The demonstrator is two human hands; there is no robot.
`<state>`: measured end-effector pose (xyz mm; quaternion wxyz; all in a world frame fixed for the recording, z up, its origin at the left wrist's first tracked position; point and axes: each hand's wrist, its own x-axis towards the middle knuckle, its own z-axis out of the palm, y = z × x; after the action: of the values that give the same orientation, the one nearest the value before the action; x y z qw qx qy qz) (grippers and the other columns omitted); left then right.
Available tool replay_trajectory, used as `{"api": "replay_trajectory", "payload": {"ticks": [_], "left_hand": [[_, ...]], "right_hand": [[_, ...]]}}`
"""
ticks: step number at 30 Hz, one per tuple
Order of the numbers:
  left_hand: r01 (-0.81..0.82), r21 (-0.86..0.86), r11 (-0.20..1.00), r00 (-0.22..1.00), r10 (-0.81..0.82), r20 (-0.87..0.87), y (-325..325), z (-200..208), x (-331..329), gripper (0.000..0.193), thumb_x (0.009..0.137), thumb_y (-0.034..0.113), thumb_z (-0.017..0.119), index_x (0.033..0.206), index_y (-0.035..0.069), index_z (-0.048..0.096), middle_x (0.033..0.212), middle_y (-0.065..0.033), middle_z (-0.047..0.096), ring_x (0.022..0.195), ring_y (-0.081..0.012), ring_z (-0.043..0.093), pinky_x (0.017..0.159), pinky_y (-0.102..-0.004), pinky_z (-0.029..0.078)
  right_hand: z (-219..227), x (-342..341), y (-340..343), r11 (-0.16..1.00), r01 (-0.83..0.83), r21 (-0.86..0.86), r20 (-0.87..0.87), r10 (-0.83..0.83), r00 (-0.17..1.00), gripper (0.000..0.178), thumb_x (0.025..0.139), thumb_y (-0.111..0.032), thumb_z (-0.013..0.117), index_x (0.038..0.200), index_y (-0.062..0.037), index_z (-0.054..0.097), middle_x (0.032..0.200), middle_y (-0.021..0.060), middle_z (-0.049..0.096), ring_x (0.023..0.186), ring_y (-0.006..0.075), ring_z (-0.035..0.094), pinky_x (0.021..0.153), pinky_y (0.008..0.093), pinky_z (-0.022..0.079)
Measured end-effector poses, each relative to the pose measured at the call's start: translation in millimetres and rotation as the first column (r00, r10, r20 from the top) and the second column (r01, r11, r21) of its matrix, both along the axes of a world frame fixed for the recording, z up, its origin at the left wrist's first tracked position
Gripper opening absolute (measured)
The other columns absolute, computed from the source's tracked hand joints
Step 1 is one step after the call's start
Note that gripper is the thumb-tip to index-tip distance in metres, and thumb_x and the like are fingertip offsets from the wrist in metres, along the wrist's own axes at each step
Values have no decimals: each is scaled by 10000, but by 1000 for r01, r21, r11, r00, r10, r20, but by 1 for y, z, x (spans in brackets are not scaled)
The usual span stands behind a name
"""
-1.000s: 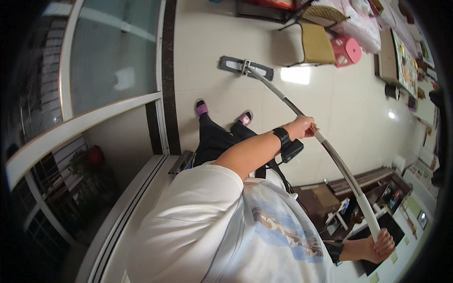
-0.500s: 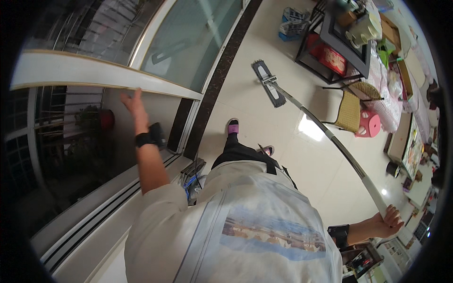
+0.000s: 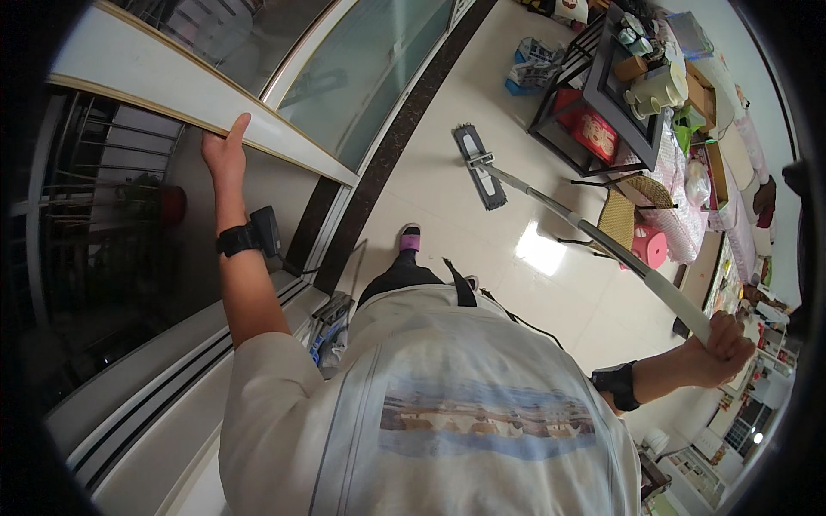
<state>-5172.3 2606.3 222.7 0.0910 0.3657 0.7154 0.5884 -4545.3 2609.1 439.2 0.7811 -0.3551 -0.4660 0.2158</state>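
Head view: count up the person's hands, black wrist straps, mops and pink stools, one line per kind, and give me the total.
Left hand and right hand: 2
Left wrist strap and right wrist strap: 2
Mop, its pole in the right hand: 1
Pink stool: 1
Total: 6

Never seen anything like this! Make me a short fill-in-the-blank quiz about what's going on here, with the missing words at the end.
1. The right hand grips the long pole of a ____.
2. The grey head at the pole's far end lies on the ____.
3. The left hand touches a door frame coloured ____.
4. Beside the pink stool stands a woven ____.

Missing words: mop; floor; white; chair.
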Motion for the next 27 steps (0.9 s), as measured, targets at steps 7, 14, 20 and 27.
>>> {"api": "replay_trajectory", "payload": {"ticks": [7, 14, 20, 27], "left_hand": [[-42, -82, 996, 999, 43, 16, -37, -2, -3, 340, 749, 133, 703, 1008, -38, 565, 962, -65, 609, 874, -137, 539, 810, -264, 408], [-81, -89, 993, 997, 82, 8, -92, -7, -7, 349, 764, 130, 692, 1042, -22, 544, 962, -50, 600, 869, -126, 536, 817, -256, 403], [-195, -89, 977, 978, 201, 64, -171, -13, -3, 332, 780, 116, 675, 1039, -33, 530, 974, -64, 588, 886, -134, 532, 828, -251, 394], [-293, -123, 948, 948, 305, 90, -259, -29, -11, 370, 791, 150, 662, 1075, -31, 509, 987, -88, 574, 905, -166, 542, 790, -294, 459]], "right_hand": [[-4, 14, -8, 1000, 8, 2, 25, -8, 1000, 419, 893, -214, 411, 529, -168, 209, 490, -22, 186, 441, 87, 188, 498, 263, 229], [-12, 12, -9, 999, 46, 2, 70, -46, 996, 406, 883, -211, 407, 521, -169, 229, 491, -19, 178, 452, 95, 192, 501, 269, 221], [-12, 27, -11, 995, -87, 40, 88, 83, 993, 365, 839, -165, 412, 516, -158, 242, 483, -2, 184, 458, 118, 214, 501, 280, 217], [-17, 50, -5, 993, 75, 90, 136, -87, 987, 344, 765, -149, 477, 477, -102, 295, 460, 54, 222, 450, 214, 343, 568, 406, 394]]}}
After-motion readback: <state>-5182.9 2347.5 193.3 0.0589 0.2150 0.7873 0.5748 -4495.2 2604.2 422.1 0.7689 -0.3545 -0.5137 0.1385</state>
